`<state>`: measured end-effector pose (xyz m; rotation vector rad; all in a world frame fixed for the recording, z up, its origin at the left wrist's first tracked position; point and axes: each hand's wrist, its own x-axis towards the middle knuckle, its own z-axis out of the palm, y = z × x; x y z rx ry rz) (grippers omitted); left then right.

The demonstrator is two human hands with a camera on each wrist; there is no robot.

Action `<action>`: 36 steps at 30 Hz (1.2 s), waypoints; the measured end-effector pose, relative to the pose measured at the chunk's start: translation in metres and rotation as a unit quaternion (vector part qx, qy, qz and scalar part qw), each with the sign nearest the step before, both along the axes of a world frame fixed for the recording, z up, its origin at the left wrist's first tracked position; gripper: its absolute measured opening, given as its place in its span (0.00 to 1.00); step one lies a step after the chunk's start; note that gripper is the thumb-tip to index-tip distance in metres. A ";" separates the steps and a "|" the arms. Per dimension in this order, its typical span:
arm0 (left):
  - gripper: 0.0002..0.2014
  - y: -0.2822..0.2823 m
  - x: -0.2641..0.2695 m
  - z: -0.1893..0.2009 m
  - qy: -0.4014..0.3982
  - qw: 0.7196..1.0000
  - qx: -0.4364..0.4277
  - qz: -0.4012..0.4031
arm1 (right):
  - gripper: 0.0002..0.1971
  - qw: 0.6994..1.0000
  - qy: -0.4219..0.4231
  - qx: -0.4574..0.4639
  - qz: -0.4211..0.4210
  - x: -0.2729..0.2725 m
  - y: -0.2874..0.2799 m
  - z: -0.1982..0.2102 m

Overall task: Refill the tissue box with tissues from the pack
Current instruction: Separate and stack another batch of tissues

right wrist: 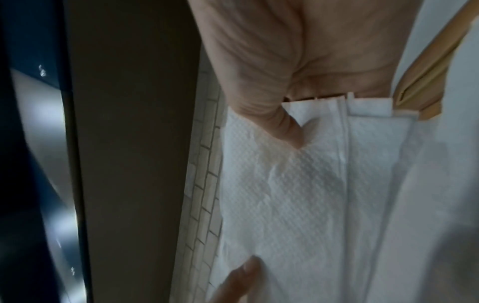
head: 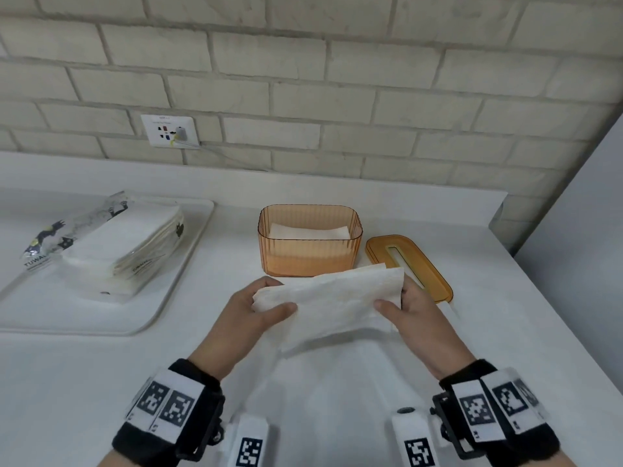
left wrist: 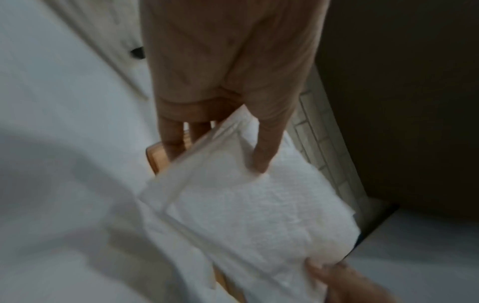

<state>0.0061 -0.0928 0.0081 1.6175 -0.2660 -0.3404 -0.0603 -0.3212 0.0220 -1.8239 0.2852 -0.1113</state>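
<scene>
A stack of white folded tissues (head: 332,299) hangs above the counter, held at both ends. My left hand (head: 263,310) pinches its left end, thumb on top, and my right hand (head: 401,306) pinches the right end. The wrist views show the same tissues (left wrist: 249,215) (right wrist: 282,184) under each thumb, with one loose sheet drooping below. Just behind stands the open orange tissue box (head: 308,262), with some white tissues lying inside. Its orange slotted lid (head: 409,264) lies on the counter to the right. The opened tissue pack (head: 114,244) sits at the left.
The pack rests on a white tray (head: 182,274) at the left of the white counter (head: 337,382). A brick wall with a socket plate (head: 170,130) stands behind. The counter's right edge runs diagonally past the lid.
</scene>
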 end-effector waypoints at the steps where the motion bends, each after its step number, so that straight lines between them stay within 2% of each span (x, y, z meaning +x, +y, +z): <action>1: 0.09 0.002 0.003 0.000 -0.028 0.999 0.021 0.001 | 0.16 1.000 -0.008 -0.004 0.005 0.001 0.000 -0.001; 4: 0.07 0.007 0.007 -0.011 -0.069 0.993 0.086 -0.032 | 0.16 0.999 0.018 -0.044 0.015 0.001 -0.001 -0.018; 7: 0.08 0.009 0.006 -0.029 -0.067 0.980 0.167 -0.080 | 0.13 0.995 0.051 -0.079 0.016 0.001 -0.001 -0.041; 10: 0.06 0.003 0.006 -0.032 -0.074 0.976 0.197 -0.060 | 0.12 0.995 0.065 -0.079 -0.008 0.007 0.002 -0.045; 12: 0.08 0.001 0.005 -0.023 -0.086 0.972 0.214 -0.044 | 0.15 0.995 0.057 -0.078 -0.023 0.011 0.003 -0.037; 14: 0.12 0.002 0.004 -0.005 -0.080 0.966 0.237 -0.066 | 0.17 0.989 0.029 -0.142 -0.013 0.012 0.003 -0.020; 17: 0.23 0.006 0.004 0.021 -0.052 0.962 0.235 -0.131 | 0.10 0.971 -0.055 -0.229 0.041 0.011 0.005 0.010; 19: 0.28 0.002 0.002 0.032 -0.038 0.966 0.215 -0.139 | 0.08 0.952 -0.114 -0.272 0.077 0.010 0.009 0.027; 21: 0.26 -0.008 0.000 0.036 -0.045 0.968 0.204 -0.141 | 0.08 0.935 -0.162 -0.296 0.110 0.010 0.017 0.038; 22: 0.21 -0.013 -0.002 0.036 -0.053 0.969 0.197 -0.142 | 0.08 0.929 -0.180 -0.296 0.127 0.010 0.022 0.042; 24: 0.08 -0.022 -0.008 0.031 -0.058 0.974 0.186 -0.115 | 0.10 0.928 -0.206 -0.282 0.125 0.008 0.027 0.042; 26: 0.03 -0.025 -0.009 0.022 -0.044 0.982 0.168 -0.070 | 0.18 0.950 -0.205 -0.230 0.061 0.007 0.021 0.034; 28: 0.03 -0.026 -0.011 0.016 -0.023 0.992 0.124 -0.022 | 0.26 0.985 -0.120 -0.124 0.004 0.003 0.011 0.021; 30: 0.06 -0.027 -0.014 0.014 -0.007 0.997 0.078 -0.007 | 0.27 0.999 -0.005 -0.010 0.036 -0.002 0.008 0.005; 31: 0.09 -0.029 -0.016 0.013 -0.002 0.998 0.060 -0.013 | 0.26 0.998 0.020 0.026 0.058 -0.004 0.009 -0.002; 36: 0.17 -0.035 -0.021 0.010 -0.019 0.998 0.015 -0.059 | 0.21 0.992 -0.018 0.083 0.096 -0.006 0.017 -0.001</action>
